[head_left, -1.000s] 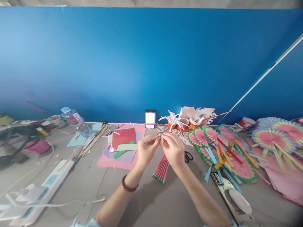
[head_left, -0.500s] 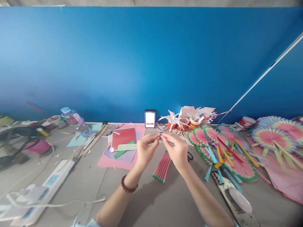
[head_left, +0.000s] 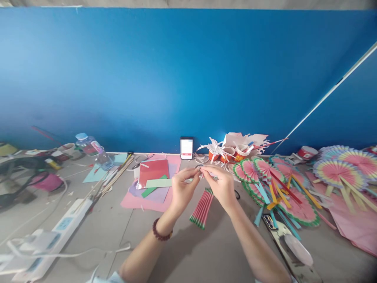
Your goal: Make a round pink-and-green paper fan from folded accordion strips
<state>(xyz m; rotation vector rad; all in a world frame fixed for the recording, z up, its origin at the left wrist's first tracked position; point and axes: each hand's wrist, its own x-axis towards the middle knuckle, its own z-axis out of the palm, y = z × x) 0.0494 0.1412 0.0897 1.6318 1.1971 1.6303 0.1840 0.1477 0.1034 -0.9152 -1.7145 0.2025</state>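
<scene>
My left hand point(head_left: 183, 190) and my right hand point(head_left: 221, 188) meet fingertip to fingertip above the table. Both are closed in a pinch on something small and pale between them, too small to make out. Just below, a pink pleated paper point(head_left: 202, 208) with green ends lies folded on the table. A light green paper strip point(head_left: 159, 183) reaches behind my left hand, beside a dark green strip point(head_left: 149, 192) and a red sheet point(head_left: 153, 171) in a clear sleeve. Partly hidden by my right hand is the black handle of what looks like scissors point(head_left: 237, 194).
Finished paper fans point(head_left: 300, 206) with coloured strips crowd the right side, near a phone point(head_left: 303, 267) with a white mouse-shaped object point(head_left: 299, 249) on it. Paper cups point(head_left: 226, 154) with white scraps stand behind. A power strip point(head_left: 63, 232), thin sticks point(head_left: 118, 175) and a bottle point(head_left: 94, 151) lie left.
Both hands have shifted very slightly to the right, still pinched together. The pleated paper and the other things on the table stay where they were.
</scene>
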